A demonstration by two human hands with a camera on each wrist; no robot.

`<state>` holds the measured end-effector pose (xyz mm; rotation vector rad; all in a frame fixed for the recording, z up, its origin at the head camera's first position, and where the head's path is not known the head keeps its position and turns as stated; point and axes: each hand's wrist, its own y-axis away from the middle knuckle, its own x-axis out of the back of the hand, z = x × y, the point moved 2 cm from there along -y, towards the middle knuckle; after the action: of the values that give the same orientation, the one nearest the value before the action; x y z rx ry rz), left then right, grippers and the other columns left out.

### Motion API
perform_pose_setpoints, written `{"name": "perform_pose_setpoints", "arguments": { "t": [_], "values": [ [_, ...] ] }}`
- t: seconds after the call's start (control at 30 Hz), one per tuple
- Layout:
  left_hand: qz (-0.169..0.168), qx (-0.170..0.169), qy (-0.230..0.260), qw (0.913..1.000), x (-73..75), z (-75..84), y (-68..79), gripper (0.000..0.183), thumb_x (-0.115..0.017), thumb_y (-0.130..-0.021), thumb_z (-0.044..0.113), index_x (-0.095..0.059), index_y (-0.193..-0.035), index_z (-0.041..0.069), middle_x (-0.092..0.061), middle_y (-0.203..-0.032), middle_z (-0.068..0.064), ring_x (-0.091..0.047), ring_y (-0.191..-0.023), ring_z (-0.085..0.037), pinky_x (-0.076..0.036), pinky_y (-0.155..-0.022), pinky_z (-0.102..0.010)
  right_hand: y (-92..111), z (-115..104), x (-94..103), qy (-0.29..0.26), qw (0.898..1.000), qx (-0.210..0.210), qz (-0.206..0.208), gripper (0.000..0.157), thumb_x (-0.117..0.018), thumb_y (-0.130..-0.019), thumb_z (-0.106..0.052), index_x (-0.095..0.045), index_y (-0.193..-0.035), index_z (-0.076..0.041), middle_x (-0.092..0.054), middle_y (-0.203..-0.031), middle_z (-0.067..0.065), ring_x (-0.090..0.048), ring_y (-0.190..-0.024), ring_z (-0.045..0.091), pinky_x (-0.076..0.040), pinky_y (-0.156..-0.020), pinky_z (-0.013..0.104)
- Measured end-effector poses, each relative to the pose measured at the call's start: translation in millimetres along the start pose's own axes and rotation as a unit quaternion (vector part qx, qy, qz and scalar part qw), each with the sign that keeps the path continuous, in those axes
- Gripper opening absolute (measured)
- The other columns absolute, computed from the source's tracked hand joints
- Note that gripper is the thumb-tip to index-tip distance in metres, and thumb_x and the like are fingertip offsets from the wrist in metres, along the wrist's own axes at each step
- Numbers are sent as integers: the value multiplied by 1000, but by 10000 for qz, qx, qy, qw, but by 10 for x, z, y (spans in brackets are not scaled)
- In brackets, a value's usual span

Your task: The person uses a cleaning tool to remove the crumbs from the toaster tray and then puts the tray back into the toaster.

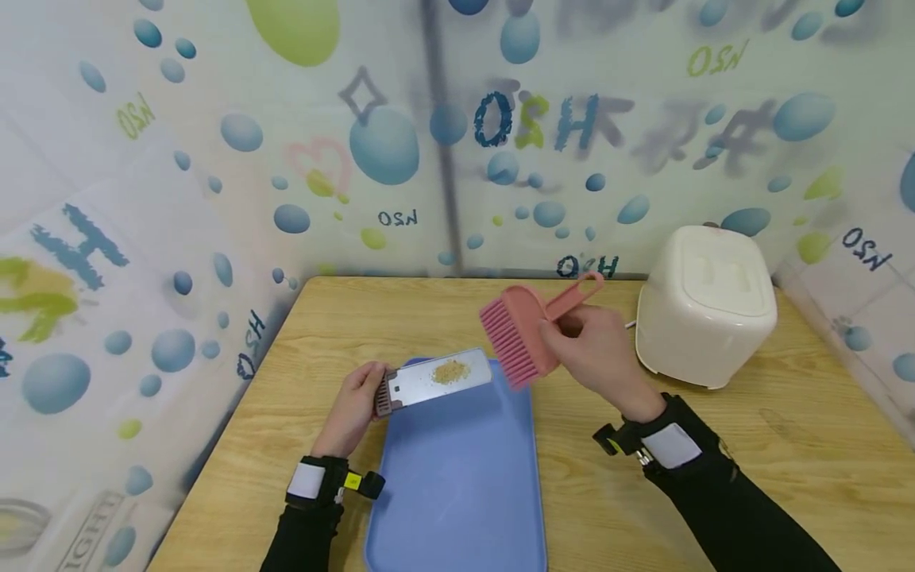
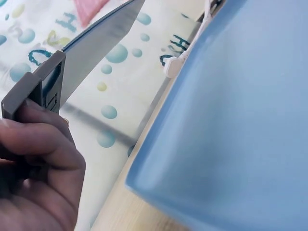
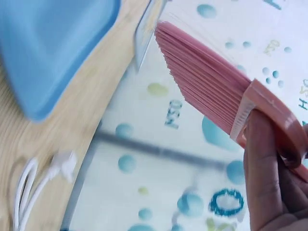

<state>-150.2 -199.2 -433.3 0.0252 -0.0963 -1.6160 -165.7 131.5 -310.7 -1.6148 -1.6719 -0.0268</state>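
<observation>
My left hand (image 1: 350, 413) grips the dark grey end of a flat metal crumb tray (image 1: 415, 387), fingers curled round it in the left wrist view. A small heap of tan crumbs (image 1: 450, 371) lies on the metal near the far end. In my right hand (image 1: 599, 349) is a pink brush (image 1: 529, 330), pinched at its base between thumb and fingers. Its bristles (image 3: 202, 77) point left, just beside the free end of the crumb tray. Below both hands lies a blue tray (image 1: 465, 485), and the crumb tray hangs over its far edge.
A white toaster (image 1: 704, 310) stands at the table's back right, beyond my right hand. Its white cord (image 3: 38, 190) with a plug (image 3: 63, 162) lies on the wooden table (image 1: 336, 326). A patterned sheet (image 1: 400, 238) hangs behind the table.
</observation>
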Motion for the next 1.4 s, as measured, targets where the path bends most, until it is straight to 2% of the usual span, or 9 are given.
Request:
{"name": "perform_pose_setpoints", "arguments": {
  "t": [0.17,0.27,0.5,0.67,1.0,1.23,1.4],
  "values": [
    [41,47,-77,10000,2,-16,9,35,-39,-98,38,-58,-105,9,-52,-89,-14,-47,-65,-20,-35,-48,-25,-113,-203,-303,-699,9954,-406,-518,14,-59,-87,-22,-68,-89,-12,-63,-70,-4,-54,-53,11,-45,-44,32],
    [66,53,-164,9998,-2,-18,13,35,-38,-98,36,-58,-105,9,-52,-89,-13,-47,-65,-20,-35,-48,-25,-155,-309,-501,-916,9924,-430,-693,13,-58,-87,-20,-68,-89,-11,-64,-70,-3,-56,-53,11,-46,-44,33],
    [56,-102,-381,9992,3,-17,5,34,-35,-100,31,-57,-102,6,-50,-85,-15,-44,-61,-20,-34,-44,-25,-185,-475,-904,-1250,9871,-407,-912,14,-57,-87,-20,-68,-86,-10,-63,-67,-5,-56,-51,10,-45,-41,32],
    [97,-71,-458,9989,24,-13,19,33,-35,-100,30,-57,-101,6,-49,-84,-15,-43,-59,-21,-33,-43,-25,-161,-510,-1098,-1355,9833,-545,-1084,16,-57,-88,-19,-68,-87,-8,-63,-67,-5,-57,-51,9,-47,-42,31],
    [37,-35,-356,9994,40,-5,44,34,-34,-100,31,-57,-103,6,-50,-84,-17,-43,-57,-21,-33,-42,-26,-101,-542,-1269,-1569,9767,-689,-1289,19,-57,-90,-21,-67,-89,-5,-63,-67,-2,-57,-50,11,-47,-41,31],
    [-45,169,-221,9996,91,-18,57,34,-32,-101,28,-56,-105,3,-50,-83,-17,-43,-56,-20,-34,-42,-27,-66,-528,-1327,-1626,9729,-882,-1385,19,-56,-91,-22,-66,-90,-7,-63,-67,-2,-57,-50,12,-47,-41,33],
    [-152,150,-289,9994,80,125,145,33,-31,-101,22,-55,-104,0,-50,-81,-15,-44,-57,-19,-35,-44,-26,-42,-494,-1341,-1711,9700,-1008,-1401,19,-56,-91,-22,-66,-92,-7,-64,-68,-1,-58,-51,13,-48,-43,33]
  ]
}}
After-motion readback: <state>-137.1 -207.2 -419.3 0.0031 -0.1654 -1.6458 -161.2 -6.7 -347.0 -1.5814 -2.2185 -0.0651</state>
